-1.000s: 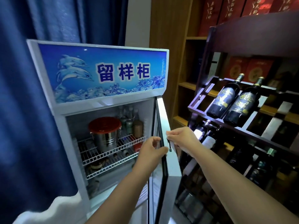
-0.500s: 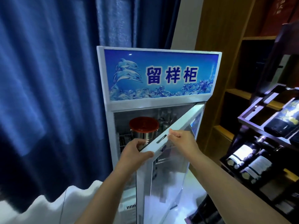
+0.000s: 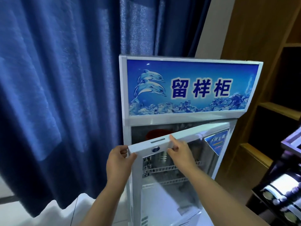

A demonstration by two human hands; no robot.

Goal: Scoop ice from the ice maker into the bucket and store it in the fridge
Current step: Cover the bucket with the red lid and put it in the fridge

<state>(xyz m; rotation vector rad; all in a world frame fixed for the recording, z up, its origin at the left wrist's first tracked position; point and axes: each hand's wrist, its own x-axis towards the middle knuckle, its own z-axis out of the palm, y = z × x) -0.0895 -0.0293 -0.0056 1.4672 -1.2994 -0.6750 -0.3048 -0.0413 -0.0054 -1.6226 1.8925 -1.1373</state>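
A small white display fridge [image 3: 192, 119] with a blue dolphin sign stands before me. Its glass door [image 3: 187, 132] is swung most of the way across the opening, a narrow gap left at the top. Behind the door a steel bucket [image 3: 162, 158] with a red lid [image 3: 156, 133] sits on the upper wire shelf, seen partly through the glass. My left hand [image 3: 119, 160] grips the door's free corner on the left. My right hand [image 3: 178, 151] holds the door's top edge next to it, thumb under and fingers over.
A dark blue curtain [image 3: 65, 88] hangs to the left and behind the fridge. Wooden shelving [image 3: 268, 108] stands to the right. A dark rack of wine bottles [image 3: 281, 190] juts in at the lower right. The floor is pale tile.
The door has swung from wide open to nearly across the fridge front, with both hands riding on its edge. My view has turned left, so the wine rack has slid off to the right.
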